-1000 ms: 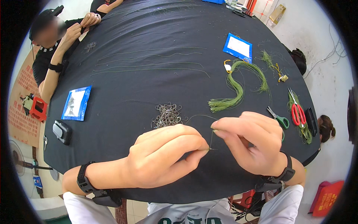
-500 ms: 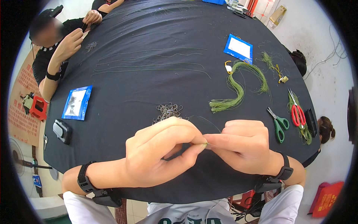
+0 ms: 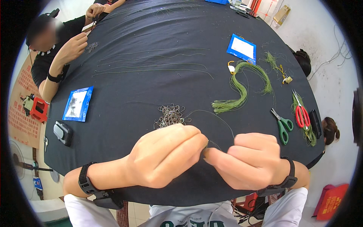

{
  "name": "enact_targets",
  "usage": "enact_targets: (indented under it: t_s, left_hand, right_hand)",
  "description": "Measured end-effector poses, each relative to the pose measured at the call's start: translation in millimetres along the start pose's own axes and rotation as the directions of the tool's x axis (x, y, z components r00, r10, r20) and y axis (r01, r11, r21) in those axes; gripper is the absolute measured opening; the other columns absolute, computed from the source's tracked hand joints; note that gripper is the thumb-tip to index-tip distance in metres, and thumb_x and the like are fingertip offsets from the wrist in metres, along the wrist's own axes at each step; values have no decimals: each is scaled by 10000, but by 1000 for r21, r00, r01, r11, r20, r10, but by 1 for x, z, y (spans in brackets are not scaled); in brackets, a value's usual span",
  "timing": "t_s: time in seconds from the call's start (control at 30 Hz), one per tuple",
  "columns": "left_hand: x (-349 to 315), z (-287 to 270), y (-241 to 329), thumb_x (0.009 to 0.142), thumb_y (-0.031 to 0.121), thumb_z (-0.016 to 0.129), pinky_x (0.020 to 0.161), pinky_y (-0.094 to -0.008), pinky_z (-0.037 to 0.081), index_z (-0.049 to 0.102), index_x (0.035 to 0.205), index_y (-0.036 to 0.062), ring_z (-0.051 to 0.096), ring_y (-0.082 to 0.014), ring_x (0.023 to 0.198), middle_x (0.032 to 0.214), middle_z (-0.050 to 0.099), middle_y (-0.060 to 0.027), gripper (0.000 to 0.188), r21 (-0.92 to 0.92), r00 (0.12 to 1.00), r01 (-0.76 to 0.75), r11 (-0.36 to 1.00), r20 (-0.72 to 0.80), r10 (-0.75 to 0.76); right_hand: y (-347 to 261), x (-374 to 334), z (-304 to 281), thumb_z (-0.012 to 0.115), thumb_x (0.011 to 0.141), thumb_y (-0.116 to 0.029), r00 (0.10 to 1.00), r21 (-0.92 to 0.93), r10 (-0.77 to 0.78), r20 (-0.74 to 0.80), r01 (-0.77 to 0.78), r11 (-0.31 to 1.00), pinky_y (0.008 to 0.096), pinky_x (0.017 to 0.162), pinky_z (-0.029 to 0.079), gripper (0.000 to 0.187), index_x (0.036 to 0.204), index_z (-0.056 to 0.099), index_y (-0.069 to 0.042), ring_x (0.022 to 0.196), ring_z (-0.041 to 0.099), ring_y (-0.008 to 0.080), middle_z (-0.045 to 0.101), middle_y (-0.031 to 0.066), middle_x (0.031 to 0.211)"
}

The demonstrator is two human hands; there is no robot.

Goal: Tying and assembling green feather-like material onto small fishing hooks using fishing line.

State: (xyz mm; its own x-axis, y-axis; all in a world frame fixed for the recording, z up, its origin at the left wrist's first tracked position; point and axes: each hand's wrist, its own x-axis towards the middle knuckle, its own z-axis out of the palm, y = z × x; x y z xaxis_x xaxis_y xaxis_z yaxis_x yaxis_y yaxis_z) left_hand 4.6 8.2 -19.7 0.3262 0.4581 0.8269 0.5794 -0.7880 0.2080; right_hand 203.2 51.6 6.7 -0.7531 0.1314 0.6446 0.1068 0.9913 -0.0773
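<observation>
Both my hands meet at the near middle of the black-covered table. My left hand [image 3: 166,157] is closed in a pinch, its fingertips at a thin green fishing line [image 3: 222,119]; whether a hook is also inside is hidden. My right hand [image 3: 247,160] is closed on the same line, thumb and forefinger almost touching the left fingertips. From the right hand the line loops up and left toward a pile of small metal fish hooks [image 3: 171,114], just beyond my left hand. A short bend of line shows between the hands.
A green line bundle [image 3: 240,96], green scissors [image 3: 282,126] and red scissors [image 3: 301,115] lie to the right. Cut lines [image 3: 151,71] stretch across farther back. Blue-edged packets [image 3: 78,104] lie left and far right. A co-worker's hands [image 3: 72,48] work at far left.
My left fingers have curled over and my right hand has turned and dropped slightly, its thumb now lower. The line loop beyond my hands stands out wider. The co-worker's hands have moved apart.
</observation>
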Motion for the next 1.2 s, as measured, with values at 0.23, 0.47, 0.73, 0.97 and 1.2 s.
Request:
enact_targets:
  t_s: [0.23, 0.47, 0.73, 0.97, 1.2]
  left_hand:
    - [2, -4, 2, 595, -62, 733, 505, -297, 508, 628, 798, -69, 608, -224, 596, 758, 618, -149, 228, -32, 992, -100, 995, 74, 102]
    - [2, -2, 3, 634, -57, 725, 527, -283, 513, 639, 845, -31, 617, -214, 606, 773, 636, -139, 229, -147, 997, 31, 989, 78, -20]
    - [3, -2, 5, 658, -70, 708, 508, -269, 497, 625, 871, -34, 607, -199, 594, 788, 635, -144, 232, -212, 993, 90, 973, 99, -71]
    - [5, -6, 7, 682, -70, 697, 451, -230, 447, 616, 878, -26, 554, -139, 529, 786, 632, -131, 217, -205, 995, 87, 975, 61, -76]
    - [6, -9, 10, 636, -111, 683, 548, -300, 527, 592, 846, -90, 614, -245, 634, 771, 604, -151, 230, -181, 995, 100, 978, 33, -95]
  right_hand:
    - [10, 1, -1, 699, 547, 39, 984, 63, 133, -120, -126, 990, 259, 391, 359, 339, 882, 656, 21, 462, 462, 154, 489, 27, 579]
    - [20, -1, 8, 699, 618, 85, 961, 229, 239, -136, -205, 952, 245, 405, 334, 235, 838, 676, 4, 424, 466, 145, 609, 67, 619]
    - [20, -2, 8, 698, 622, 84, 958, 243, 249, -144, -210, 947, 239, 412, 340, 229, 836, 676, 5, 429, 474, 141, 629, 70, 644]
    - [18, -4, 11, 715, 659, 22, 958, 324, 280, -64, -246, 914, 287, 417, 365, 217, 865, 664, -22, 453, 490, 182, 540, 59, 584]
    - [11, -2, 13, 723, 636, -1, 976, 318, 210, -64, -180, 931, 283, 403, 356, 218, 841, 657, -33, 462, 474, 168, 531, 40, 588]
